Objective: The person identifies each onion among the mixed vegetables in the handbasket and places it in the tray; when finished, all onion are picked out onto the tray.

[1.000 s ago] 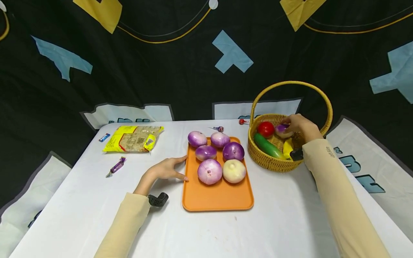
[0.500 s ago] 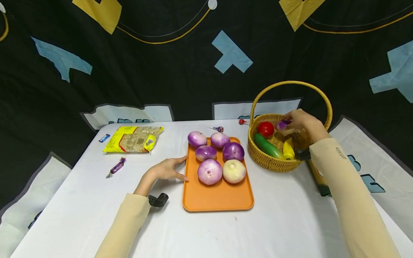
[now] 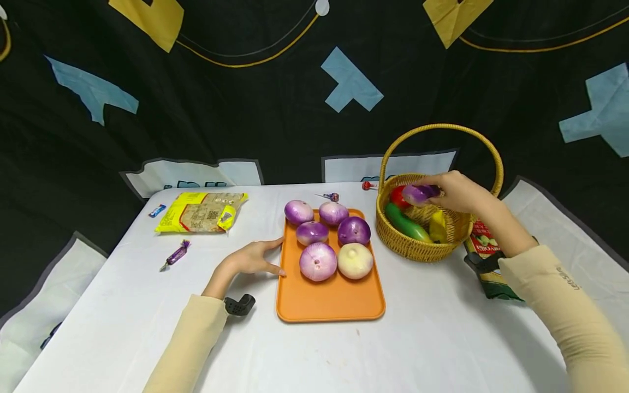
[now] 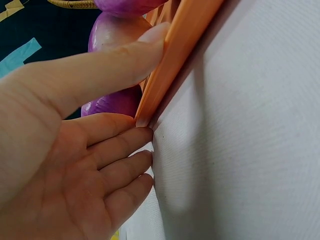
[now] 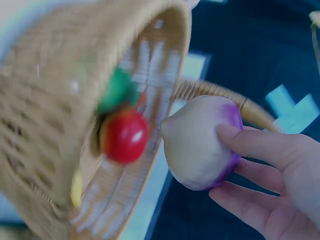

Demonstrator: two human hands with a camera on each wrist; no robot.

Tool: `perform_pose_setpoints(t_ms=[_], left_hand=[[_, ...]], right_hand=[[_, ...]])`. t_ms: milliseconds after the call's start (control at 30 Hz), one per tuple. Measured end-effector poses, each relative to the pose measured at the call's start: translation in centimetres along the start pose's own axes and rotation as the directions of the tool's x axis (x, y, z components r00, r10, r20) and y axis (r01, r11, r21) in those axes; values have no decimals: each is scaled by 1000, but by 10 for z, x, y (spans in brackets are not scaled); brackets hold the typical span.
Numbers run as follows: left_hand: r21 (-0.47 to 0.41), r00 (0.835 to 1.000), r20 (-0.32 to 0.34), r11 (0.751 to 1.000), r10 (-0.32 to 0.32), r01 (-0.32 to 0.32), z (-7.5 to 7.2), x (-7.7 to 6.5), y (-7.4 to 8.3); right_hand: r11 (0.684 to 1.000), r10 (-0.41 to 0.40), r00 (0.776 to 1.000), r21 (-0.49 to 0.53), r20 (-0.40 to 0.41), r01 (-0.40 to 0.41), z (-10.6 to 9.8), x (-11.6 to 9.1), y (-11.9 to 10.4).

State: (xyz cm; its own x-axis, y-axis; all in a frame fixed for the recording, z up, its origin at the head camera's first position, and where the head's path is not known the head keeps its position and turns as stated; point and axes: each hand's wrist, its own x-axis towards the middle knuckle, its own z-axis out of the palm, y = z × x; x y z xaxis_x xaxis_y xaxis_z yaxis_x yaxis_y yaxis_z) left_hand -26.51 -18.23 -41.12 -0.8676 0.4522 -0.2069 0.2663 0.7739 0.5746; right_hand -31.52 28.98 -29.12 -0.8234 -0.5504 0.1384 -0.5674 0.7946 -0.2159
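Observation:
My right hand (image 3: 457,192) holds a purple and white onion (image 5: 200,142) between thumb and fingers, above the wicker basket (image 3: 410,248). Inside the basket lie a red tomato (image 5: 125,136), a green cucumber (image 3: 407,224) and a yellow thing (image 3: 438,227) whose kind I cannot tell. Over at the orange tray (image 3: 331,305), my left hand (image 3: 253,257) touches the left rim, thumb at the edge and fingers extended in the left wrist view. Several onions, among them a pale one (image 3: 355,261) and a dark purple one (image 3: 354,230), sit on the tray's far part.
A yellow food bag (image 3: 202,213) lies at the back left, near a purple wrapped candy (image 3: 176,254) and a small blue one (image 3: 157,210). Lollipops (image 3: 332,196) lie at the back edge. Right of the basket is a red and green packet (image 3: 496,281).
My right hand has lifted the onion from inside the basket and brought it left, over the tomato. The packet on the right has come into view. My left hand has stayed at the tray.

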Motion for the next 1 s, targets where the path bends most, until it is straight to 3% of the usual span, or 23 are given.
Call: perform_pose_setpoints(t_ms=[200,467,700,900,1000], left_hand=[[7,1000,5,1000,-2,2,2,1,0],[6,1000,3,1000,-3,3,1,0,1],[7,1000,3,1000,-12,12,0,1,-1],[6,1000,7,1000,-7,7,1,1,-1],[4,1000,4,1000,2,-2,0,1,-1]], right_hand=[[991,-130,987,25,-91,133,13,-20,-34],[940,-295,931,108,-217,323,36,-35,-77],[890,-354,925,255,-141,379,73,-38,-109],[841,-428,903,347,-44,416,101,-33,-131],[830,-439,899,382,-1,406,111,-31,-137]])
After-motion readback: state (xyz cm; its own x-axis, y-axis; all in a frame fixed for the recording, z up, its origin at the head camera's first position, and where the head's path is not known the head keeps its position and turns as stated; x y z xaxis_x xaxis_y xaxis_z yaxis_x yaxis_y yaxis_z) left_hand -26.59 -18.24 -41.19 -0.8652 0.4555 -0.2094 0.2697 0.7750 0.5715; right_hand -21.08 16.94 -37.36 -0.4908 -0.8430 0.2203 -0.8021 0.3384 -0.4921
